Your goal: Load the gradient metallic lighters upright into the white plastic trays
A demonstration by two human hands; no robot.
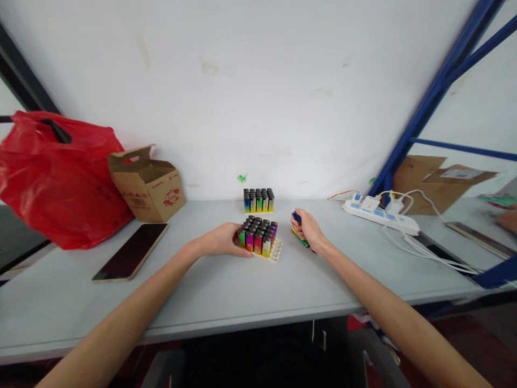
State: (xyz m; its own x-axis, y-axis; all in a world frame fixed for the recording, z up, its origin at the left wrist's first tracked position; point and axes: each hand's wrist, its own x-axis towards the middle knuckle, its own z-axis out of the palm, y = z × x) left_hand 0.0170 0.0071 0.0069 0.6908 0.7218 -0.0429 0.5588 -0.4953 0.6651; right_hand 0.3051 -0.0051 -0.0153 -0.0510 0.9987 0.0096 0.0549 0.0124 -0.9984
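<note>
Near the middle of the table, a white tray [275, 253] holds several rows of lighters [258, 237] with black tops and green, purple, red and yellow bodies. Its right-hand column of round slots shows no lighters. My left hand [226, 239] grips the tray's left side, thumb at the front and fingers partly hidden behind. To the right of the tray, my right hand [310, 229] is closed around a blue lighter [297, 217], whose end sticks out past the fingers. Beneath that hand, green and yellow lighters [299, 237] lie on the table, mostly covered.
A second full lighter block [258, 201] stands against the wall. On the left are a phone [131, 252], an open cardboard box [149, 186] and a red plastic bag [64, 178]. A power strip [379, 214] with white cables lies right, beside a blue metal frame [428, 97].
</note>
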